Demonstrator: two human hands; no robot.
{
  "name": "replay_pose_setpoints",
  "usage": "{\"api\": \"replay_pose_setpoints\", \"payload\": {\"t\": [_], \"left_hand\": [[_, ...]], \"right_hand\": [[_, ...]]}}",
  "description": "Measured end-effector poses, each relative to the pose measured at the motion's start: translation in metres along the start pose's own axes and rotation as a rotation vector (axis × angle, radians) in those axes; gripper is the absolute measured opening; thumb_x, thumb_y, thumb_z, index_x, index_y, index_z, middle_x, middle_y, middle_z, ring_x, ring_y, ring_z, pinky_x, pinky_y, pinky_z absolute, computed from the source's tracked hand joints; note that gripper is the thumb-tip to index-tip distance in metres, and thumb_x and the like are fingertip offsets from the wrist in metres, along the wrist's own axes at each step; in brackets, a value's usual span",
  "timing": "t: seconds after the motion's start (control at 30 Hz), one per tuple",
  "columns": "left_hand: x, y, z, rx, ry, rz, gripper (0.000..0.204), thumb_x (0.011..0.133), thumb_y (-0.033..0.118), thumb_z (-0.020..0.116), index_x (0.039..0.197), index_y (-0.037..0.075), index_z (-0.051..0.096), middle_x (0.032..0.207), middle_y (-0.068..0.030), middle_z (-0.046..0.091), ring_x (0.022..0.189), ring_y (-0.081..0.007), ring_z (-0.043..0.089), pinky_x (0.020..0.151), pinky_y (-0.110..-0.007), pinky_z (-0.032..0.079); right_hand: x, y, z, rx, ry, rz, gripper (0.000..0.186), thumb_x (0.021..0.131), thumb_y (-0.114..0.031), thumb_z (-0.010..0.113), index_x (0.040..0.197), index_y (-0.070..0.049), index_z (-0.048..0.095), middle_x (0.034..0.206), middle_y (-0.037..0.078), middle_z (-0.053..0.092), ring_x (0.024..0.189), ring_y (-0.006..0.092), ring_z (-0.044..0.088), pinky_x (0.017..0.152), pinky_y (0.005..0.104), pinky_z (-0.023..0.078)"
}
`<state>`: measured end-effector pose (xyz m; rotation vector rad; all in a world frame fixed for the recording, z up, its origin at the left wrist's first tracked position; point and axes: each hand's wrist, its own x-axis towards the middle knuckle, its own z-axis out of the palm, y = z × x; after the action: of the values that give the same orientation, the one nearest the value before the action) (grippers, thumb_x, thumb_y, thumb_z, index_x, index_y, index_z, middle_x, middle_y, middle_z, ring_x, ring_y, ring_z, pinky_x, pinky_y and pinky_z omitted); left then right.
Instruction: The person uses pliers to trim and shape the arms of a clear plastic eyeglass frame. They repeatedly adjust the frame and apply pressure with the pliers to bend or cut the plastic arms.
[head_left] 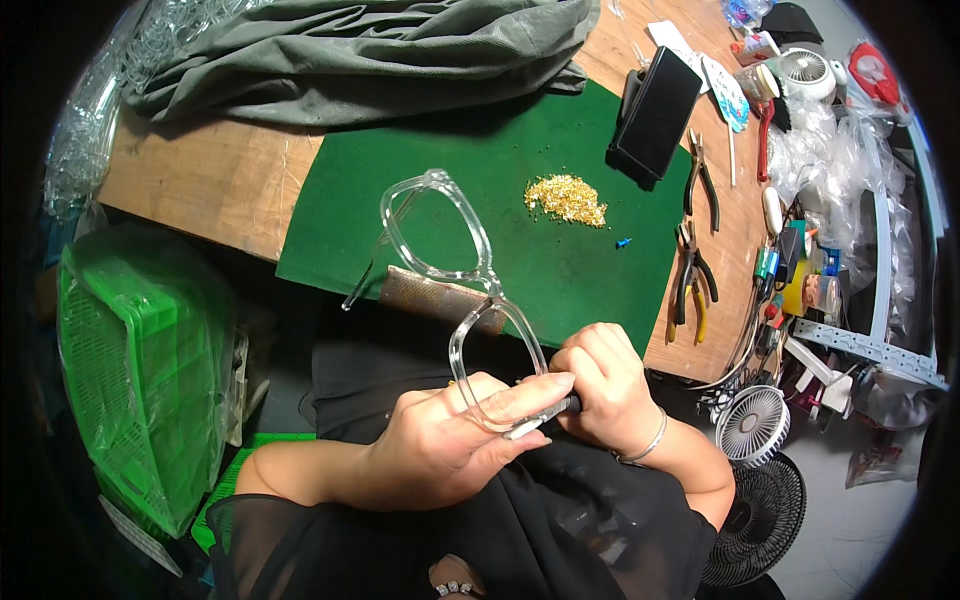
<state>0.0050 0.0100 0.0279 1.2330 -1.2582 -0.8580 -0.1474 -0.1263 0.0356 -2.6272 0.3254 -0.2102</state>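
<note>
**Clear frame gripped over the lap**

The left hand [440,440] pinches the near rim of a clear spectacle frame [460,290], fingers closed around it. Touching it, the right hand [600,385] is fisted on a dark-handled tool [560,408]. Beyond both hands lies a pile of gold bits [567,198] on green mat [560,270]

Place: a small eyewear assembly workshop.
Signs: worn wooden workbench [200,170], green felt mat [560,270], pliers [702,180], heap of tiny brass fittings [567,199].
</note>
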Motion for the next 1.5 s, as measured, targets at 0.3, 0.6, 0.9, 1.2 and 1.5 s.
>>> {"api": "replay_pose_setpoints", "payload": {"t": [0.3, 0.6, 0.9, 1.2, 1.5], "left_hand": [[-0.001, -0.009, 0.002, -0.183, 0.006, -0.154, 0.064, 0.072, 0.014, 0.077, 0.129, 0.007, 0.049, 0.075, -0.0022, 0.052, 0.056, -0.0106, 0.048, 0.053, -0.023, 0.044], [-0.002, -0.007, -0.014, -0.352, 0.13, -0.249, 0.058, 0.074, 0.006, 0.075, 0.127, 0.002, 0.051, 0.085, -0.0001, 0.048, 0.063, -0.0036, 0.039, 0.056, -0.016, 0.034], [0.011, -0.008, -0.026, -0.062, 0.244, 0.01, 0.049, 0.072, -0.009, 0.067, 0.119, -0.004, 0.055, 0.094, -0.0119, 0.064, 0.074, -0.0129, 0.059, 0.066, -0.023, 0.048], [0.002, -0.005, -0.011, -0.414, 0.202, -0.2, 0.066, 0.077, -0.01, 0.065, 0.136, -0.004, 0.036, 0.126, -0.0159, 0.049, 0.076, -0.0056, 0.059, 0.065, -0.016, 0.049], [0.008, 0.0, -0.006, -0.862, 0.035, -0.515, 0.069, 0.083, -0.005, 0.061, 0.143, 0.005, 0.028, 0.11, -0.0063, 0.055, 0.076, -0.0009, 0.051, 0.067, -0.014, 0.044]], "right_hand": [[0.006, 0.005, -0.003, 0.056, -0.008, 0.006, 0.039, 0.056, -0.008, 0.069, 0.091, -0.003, 0.053, 0.086, 0.011, 0.05, 0.081, 0.0296, 0.052, 0.077, 0.0418, 0.043], [0.003, 0.026, -0.011, 0.016, -0.129, 0.081, 0.047, 0.06, -0.008, 0.072, 0.102, -0.004, 0.052, 0.094, 0.012, 0.052, 0.093, 0.0306, 0.053, 0.092, 0.0493, 0.039], [0.032, 0.092, 0.03, -0.053, 0.14, 0.432, 0.017, 0.076, -0.008, 0.065, 0.089, -0.003, 0.056, 0.079, 0.013, 0.057, 0.078, 0.0329, 0.055, 0.07, 0.04, 0.043], [0.037, 0.094, 0.035, -0.096, 0.095, 0.455, 0.018, 0.078, -0.014, 0.066, 0.086, -0.002, 0.056, 0.081, 0.014, 0.056, 0.079, 0.0329, 0.055, 0.069, 0.0414, 0.041], [0.035, 0.008, -0.006, 0.519, 0.344, -0.135, 0.013, 0.072, -0.002, 0.07, 0.079, -0.004, 0.059, 0.074, 0.007, 0.063, 0.065, 0.0219, 0.058, 0.062, 0.0312, 0.045]]}}
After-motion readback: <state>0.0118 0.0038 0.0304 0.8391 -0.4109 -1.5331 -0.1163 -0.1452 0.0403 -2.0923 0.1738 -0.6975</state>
